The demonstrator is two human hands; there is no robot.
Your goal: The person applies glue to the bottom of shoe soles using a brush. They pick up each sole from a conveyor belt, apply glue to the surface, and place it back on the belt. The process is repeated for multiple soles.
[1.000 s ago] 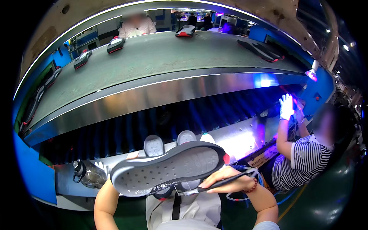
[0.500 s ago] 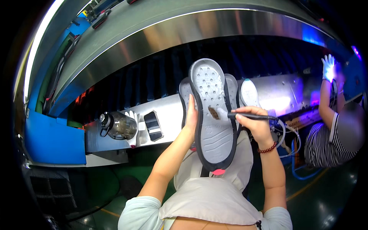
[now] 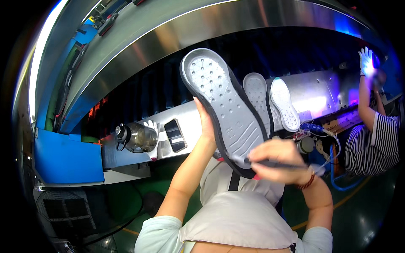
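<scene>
A large grey shoe sole (image 3: pixel 230 111) with a raised black rim, dimples at its far end and grooves at its near end is tilted to the left in front of me. Wrapped round its left edge, my left hand (image 3: pixel 205 120) holds it, most fingers hidden underneath. My right hand (image 3: pixel 280 158), smeared by motion, is closed on a black-handled brush (image 3: pixel 270 163). Its pale tip rests on or just over the sole's near end. To the right of the sole, another grey sole (image 3: pixel 255 90) and a white sole (image 3: pixel 284 105) lie on the metal ledge.
Left on the ledge (image 3: pixel 194 120) are a dark drinking bottle (image 3: pixel 142 138), a white glove (image 3: pixel 155 126) and a phone (image 3: pixel 175 135). Beyond runs a conveyor belt (image 3: pixel 177 21) behind a steel side. At right are a round pot (image 3: pixel 306 145), tubing and a co-worker's gloved hand (image 3: pixel 366 61).
The held sole has turned, its far end swinging left, uncovering the sole behind. My right hand and the brush have moved from the sole's middle down to its near end.
</scene>
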